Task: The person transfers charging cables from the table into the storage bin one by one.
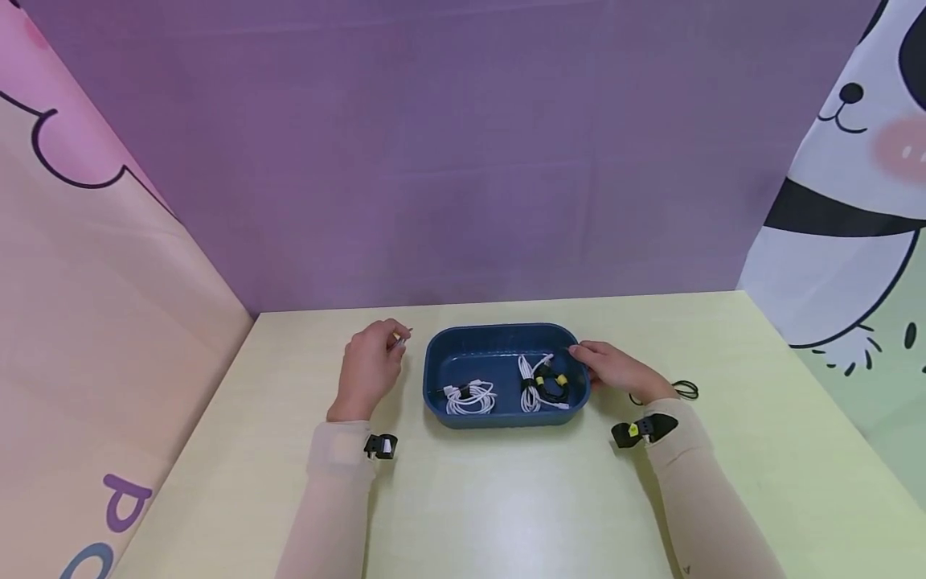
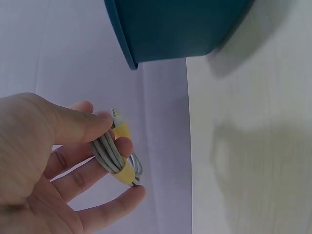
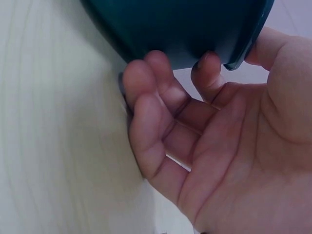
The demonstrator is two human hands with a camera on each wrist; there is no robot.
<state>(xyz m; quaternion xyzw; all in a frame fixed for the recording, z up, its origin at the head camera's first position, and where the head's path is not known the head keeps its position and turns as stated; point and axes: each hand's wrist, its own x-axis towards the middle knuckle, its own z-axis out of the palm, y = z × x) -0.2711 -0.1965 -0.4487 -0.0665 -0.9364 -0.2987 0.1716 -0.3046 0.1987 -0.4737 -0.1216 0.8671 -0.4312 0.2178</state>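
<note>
My left hand (image 1: pixel 370 362) is raised over the table, left of a blue plastic bin (image 1: pixel 499 328). Its thumb and fingers pinch a coiled grey-white cable (image 2: pixel 105 152) bound with yellow ties, one plug end showing in the left wrist view. At the bin's right end, my right hand (image 1: pixel 615 371) grips the rim, thumb over the edge and fingers against the outer wall (image 3: pixel 180 39). Inside the bin lie a white coiled cable (image 1: pixel 470 400) at left, another white coil (image 1: pixel 530 394) with a black tie at right, and a black coiled cable (image 1: pixel 555 394) with yellow ties beside it.
A black coiled cable (image 1: pixel 686 390) lies on the pale table (image 1: pixel 492 515) beyond my right wrist, partly hidden by it. Purple cloth (image 1: pixel 463 161) hangs behind the table, and printed cloths flank both sides.
</note>
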